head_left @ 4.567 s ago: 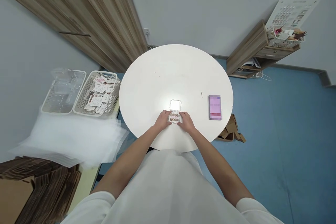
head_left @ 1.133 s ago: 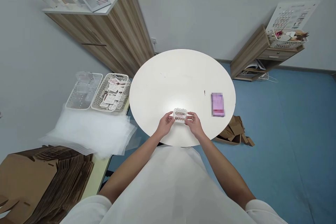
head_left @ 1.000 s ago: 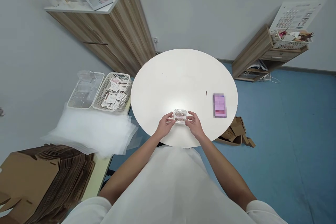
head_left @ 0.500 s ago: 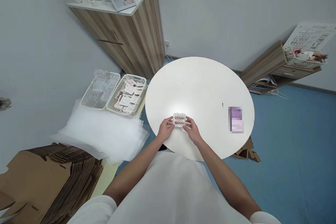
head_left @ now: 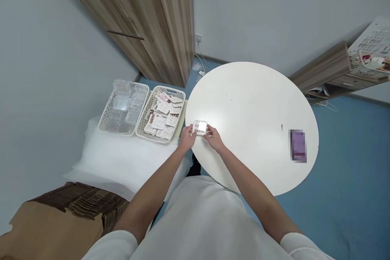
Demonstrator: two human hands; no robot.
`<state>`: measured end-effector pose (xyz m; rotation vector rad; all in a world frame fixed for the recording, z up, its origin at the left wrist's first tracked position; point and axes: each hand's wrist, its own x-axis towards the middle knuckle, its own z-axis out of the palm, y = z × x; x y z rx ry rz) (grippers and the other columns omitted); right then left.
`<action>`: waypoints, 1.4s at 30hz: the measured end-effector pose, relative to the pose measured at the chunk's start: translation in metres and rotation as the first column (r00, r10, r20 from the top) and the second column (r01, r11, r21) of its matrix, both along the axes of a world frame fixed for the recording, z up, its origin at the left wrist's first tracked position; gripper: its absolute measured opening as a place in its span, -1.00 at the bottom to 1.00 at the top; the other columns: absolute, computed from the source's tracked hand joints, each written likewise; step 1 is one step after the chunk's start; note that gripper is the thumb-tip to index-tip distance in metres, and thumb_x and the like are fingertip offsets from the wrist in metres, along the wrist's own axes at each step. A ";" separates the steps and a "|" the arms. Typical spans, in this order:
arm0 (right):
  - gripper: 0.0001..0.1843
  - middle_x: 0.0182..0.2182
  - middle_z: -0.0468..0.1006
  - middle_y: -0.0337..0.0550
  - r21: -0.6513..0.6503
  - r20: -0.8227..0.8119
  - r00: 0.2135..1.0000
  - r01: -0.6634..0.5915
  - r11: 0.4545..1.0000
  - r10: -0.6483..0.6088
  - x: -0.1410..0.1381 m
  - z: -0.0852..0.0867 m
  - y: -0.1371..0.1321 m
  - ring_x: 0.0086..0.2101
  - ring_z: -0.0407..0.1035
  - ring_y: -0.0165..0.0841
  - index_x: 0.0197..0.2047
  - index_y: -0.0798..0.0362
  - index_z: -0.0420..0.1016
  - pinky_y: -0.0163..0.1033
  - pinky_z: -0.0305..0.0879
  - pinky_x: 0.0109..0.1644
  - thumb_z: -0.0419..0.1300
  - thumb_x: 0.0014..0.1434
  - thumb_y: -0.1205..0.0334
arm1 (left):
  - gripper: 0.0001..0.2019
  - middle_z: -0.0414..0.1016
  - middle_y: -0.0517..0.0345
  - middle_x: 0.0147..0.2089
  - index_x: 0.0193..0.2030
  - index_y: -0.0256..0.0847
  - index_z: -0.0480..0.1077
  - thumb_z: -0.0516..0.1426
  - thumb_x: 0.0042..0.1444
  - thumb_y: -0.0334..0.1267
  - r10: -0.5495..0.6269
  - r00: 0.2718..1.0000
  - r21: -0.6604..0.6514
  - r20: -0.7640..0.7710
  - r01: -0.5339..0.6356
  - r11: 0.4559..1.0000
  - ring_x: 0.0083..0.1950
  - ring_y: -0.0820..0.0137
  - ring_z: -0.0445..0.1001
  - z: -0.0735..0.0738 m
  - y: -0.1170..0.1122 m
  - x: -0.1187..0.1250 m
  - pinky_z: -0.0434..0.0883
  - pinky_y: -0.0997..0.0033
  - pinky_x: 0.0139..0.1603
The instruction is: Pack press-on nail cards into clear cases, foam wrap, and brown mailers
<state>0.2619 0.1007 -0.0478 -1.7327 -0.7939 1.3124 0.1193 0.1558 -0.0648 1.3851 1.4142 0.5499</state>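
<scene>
A small clear plastic box point(head_left: 199, 127) is held between my two hands, above the left edge of the round white table point(head_left: 250, 97). My left hand point(head_left: 187, 138) grips its left side, and my right hand point(head_left: 214, 138) grips its right side. Both hands have their fingers closed on the box's edges. Glare on the lid hides much of what lies inside; small brownish pieces show faintly along the left and lower part.
Left of the table stand a white basket point(head_left: 138, 128) of printed cards and another basket point(head_left: 102, 124) of clear plastic boxes. White sheets point(head_left: 100, 158) and stacked cardboard point(head_left: 55, 227) lie nearer. A blurred purple item point(head_left: 298, 146) rests on the table's right.
My view has shifted left, so the table sits further right. The box has moved toward the table's left edge in both hands and tilted, and glare now covers its lid.
</scene>
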 end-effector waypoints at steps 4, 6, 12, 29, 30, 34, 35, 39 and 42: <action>-0.41 -0.14 0.26 -0.14 -0.003 0.060 0.998 -0.004 1.000 0.004 -0.009 -0.010 0.020 -0.29 0.23 -0.36 0.04 -0.05 0.25 -0.14 0.19 -0.08 0.15 -0.15 0.25 | -0.52 0.23 -0.03 -0.02 0.07 -0.22 0.25 0.12 -0.06 -0.31 0.015 0.999 -0.052 0.040 -0.013 0.999 -0.11 0.32 0.29 -0.005 0.016 -0.004 0.24 0.38 -0.10; -0.39 -0.15 0.25 -0.14 -0.017 0.085 0.996 0.000 1.000 0.002 -0.011 -0.015 0.027 -0.29 0.23 -0.36 0.05 -0.04 0.23 -0.15 0.18 -0.08 0.14 -0.15 0.26 | -0.52 0.21 -0.03 0.00 0.08 -0.19 0.24 0.11 -0.05 -0.31 0.007 0.998 -0.062 0.061 -0.003 0.998 -0.08 0.31 0.29 -0.010 0.020 -0.005 0.23 0.37 -0.09; -0.45 -0.15 0.23 -0.13 -0.022 0.156 0.988 -0.019 1.000 0.022 -0.015 -0.021 0.039 -0.27 0.21 -0.36 0.02 -0.04 0.24 -0.18 0.20 -0.09 0.12 -0.13 0.26 | -0.51 0.20 -0.03 0.03 0.11 -0.17 0.20 0.09 -0.02 -0.29 -0.052 0.997 -0.007 0.053 0.052 0.999 0.01 0.26 0.25 -0.021 0.028 -0.009 0.20 0.33 0.01; -0.24 0.00 0.17 -0.07 -0.074 0.193 0.981 0.000 0.997 0.014 -0.015 -0.022 0.025 -0.14 0.20 -0.32 0.20 -0.03 -0.05 -0.16 0.26 -0.05 0.12 -0.09 0.20 | -0.45 0.06 -0.07 0.18 0.19 -0.22 0.03 0.03 0.03 -0.26 -0.112 0.988 0.031 -0.102 0.116 0.993 0.19 0.22 0.10 -0.015 0.018 -0.010 0.16 0.21 0.14; -0.24 0.01 0.17 -0.07 -0.070 0.194 0.981 0.000 0.998 0.013 -0.015 -0.020 0.022 -0.14 0.21 -0.33 0.20 -0.04 -0.05 -0.17 0.27 -0.07 0.12 -0.08 0.20 | -0.44 0.05 -0.07 0.19 0.19 -0.22 0.03 0.03 0.03 -0.26 -0.105 0.988 0.034 -0.116 0.110 0.993 0.21 0.21 0.08 -0.013 0.015 -0.009 0.14 0.19 0.16; -0.33 0.00 0.21 -0.07 -0.017 0.218 0.975 -0.030 0.999 0.033 -0.011 -0.007 -0.003 -0.16 0.23 -0.35 0.16 -0.04 0.02 -0.21 0.32 -0.16 0.09 -0.05 0.21 | -0.45 0.04 -0.06 0.20 0.18 -0.23 0.03 0.04 0.02 -0.27 -0.058 0.988 0.085 -0.145 0.071 0.994 0.22 0.20 0.05 -0.005 -0.005 -0.009 0.10 0.18 0.19; -0.37 -0.01 0.23 -0.07 0.002 0.229 0.972 -0.049 0.999 0.047 -0.010 -0.004 -0.011 -0.17 0.25 -0.35 0.14 -0.03 0.05 -0.21 0.32 -0.17 0.08 -0.04 0.22 | -0.46 0.05 -0.06 0.19 0.18 -0.23 0.04 0.03 0.02 -0.28 -0.045 0.988 0.117 -0.148 0.063 0.991 0.22 0.21 0.06 -0.004 -0.013 -0.010 0.10 0.18 0.19; -0.51 -0.08 0.32 -0.07 0.082 0.283 0.950 -0.163 0.983 0.134 -0.011 -0.001 -0.041 -0.31 0.30 -0.41 0.07 0.02 0.17 -0.22 0.31 -0.21 0.01 0.02 0.23 | -0.54 0.13 -0.03 0.13 0.13 -0.21 0.11 0.00 0.04 -0.29 -0.028 0.982 0.238 -0.185 0.072 0.968 0.17 0.26 0.12 -0.004 -0.058 -0.023 0.15 0.20 0.16; -0.60 -0.19 0.40 -0.10 0.077 0.289 0.900 -0.361 0.929 0.326 -0.021 -0.006 -0.054 -0.39 0.31 -0.44 -0.01 0.04 0.26 -0.23 0.30 -0.24 -0.01 0.04 0.23 | -0.61 0.19 -0.03 0.08 0.07 -0.20 0.19 -0.02 0.06 -0.27 0.002 0.958 0.261 -0.286 0.076 0.962 0.14 0.25 0.15 -0.004 -0.094 -0.044 0.20 0.19 0.12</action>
